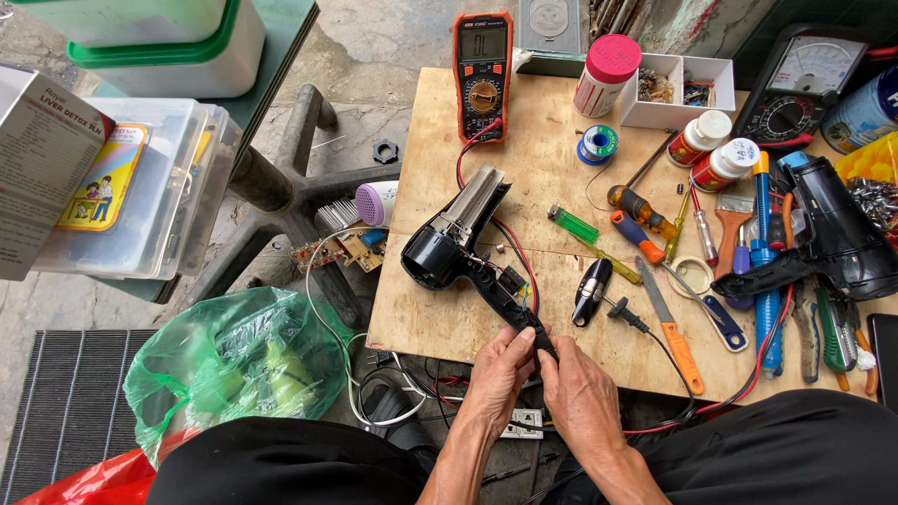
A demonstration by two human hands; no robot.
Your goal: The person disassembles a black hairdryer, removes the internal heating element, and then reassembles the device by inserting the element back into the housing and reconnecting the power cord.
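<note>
1. An opened black hair dryer (458,248) is seen lying on the wooden counter (430,318), near its front left part, with the barrel pointing up toward an orange multimeter (483,75).
2. The casing is off: a pale heating element is exposed in the barrel, and small parts and wiring are laid bare along the handle.
3. The lower end of the handle is pinched by both hands at the counter's front edge; the left hand (498,374) and right hand (578,393) are pressed close together, fingertips closed on it.
4. Red and black leads are run from the multimeter toward the dryer.
5. The handle's very end is covered by the fingers; what is gripped there cannot be made out.
6. A second black casing (832,234) at the right is cut off by the frame edge.
</note>
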